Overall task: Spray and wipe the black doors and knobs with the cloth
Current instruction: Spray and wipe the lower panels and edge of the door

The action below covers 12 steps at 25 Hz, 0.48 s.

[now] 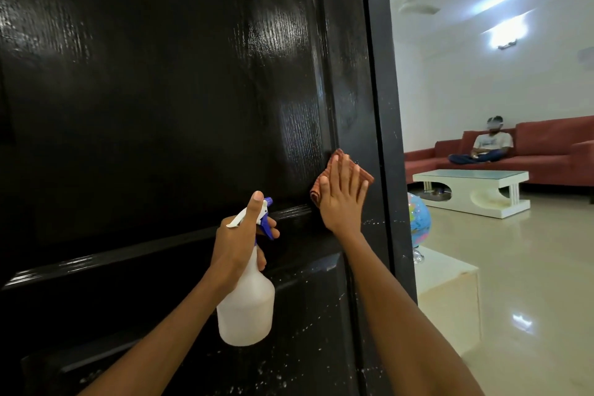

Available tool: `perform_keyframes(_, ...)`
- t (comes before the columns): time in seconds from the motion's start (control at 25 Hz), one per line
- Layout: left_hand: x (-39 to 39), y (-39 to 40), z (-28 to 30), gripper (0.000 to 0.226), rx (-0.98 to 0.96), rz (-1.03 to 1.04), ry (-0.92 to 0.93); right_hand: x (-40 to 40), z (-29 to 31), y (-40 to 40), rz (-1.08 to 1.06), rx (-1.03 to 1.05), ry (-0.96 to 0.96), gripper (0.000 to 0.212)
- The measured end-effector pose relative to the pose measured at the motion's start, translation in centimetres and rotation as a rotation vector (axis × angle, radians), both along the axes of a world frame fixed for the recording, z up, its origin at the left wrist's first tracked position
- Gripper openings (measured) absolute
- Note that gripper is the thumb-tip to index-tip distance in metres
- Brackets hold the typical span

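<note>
The right hand [342, 194] lies flat, fingers straight and together, pressing a rust-coloured cloth [334, 175] against the black door [144, 106] at the stile near its free edge, just above the horizontal rail between the upper and lower panels. The left hand [239, 239] is lower and to the left, fingers curled round the neck of a white spray bottle [246, 309] with a blue-and-white trigger head, thumb raised above it; the bottle hangs upright just off the door face, nozzle pointing toward the right hand. The door's long axis runs vertically, straight above and below both hands. White specks and droplets show on the stile and lower panel, below and between the forearms, while the glossy panel above the hands shows streaky sheen. The wipe probably turns on travel up or down the stile, and the right hand, already on the door, is the nearer. No knob is visible. Beyond the door edge, right of the right hand, a globe [418, 222] stands on a pale surface [446, 273]
</note>
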<state>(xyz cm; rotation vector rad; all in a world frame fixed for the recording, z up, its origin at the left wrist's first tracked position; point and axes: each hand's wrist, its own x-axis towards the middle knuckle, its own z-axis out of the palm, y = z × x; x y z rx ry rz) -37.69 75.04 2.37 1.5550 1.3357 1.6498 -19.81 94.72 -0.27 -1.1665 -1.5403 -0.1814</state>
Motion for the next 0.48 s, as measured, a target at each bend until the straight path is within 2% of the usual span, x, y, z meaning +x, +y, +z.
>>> perform_keyframes(0.12,0.8,0.6,0.1,0.074,0.003,-0.024,0.009,1.5,0.5,1.0,-0.023,-0.099,0.196,0.065)
perform_keyframes(0.24,0.8,1.2,0.9,0.072,0.028,-0.047,0.008,1.7,5.3,1.2,-0.033,-0.126,0.344,0.067)
perform_keyframes(0.36,0.4,1.9,1.5,0.071,0.058,-0.03,-0.01,1.2,8.6,1.8,-0.011,-0.084,0.302,0.071)
perform_keyframes(0.48,0.5,2.5,1.0,0.069,0.039,-0.023,-0.009,1.9,5.3,2.3,-0.007,-0.019,0.222,0.074)
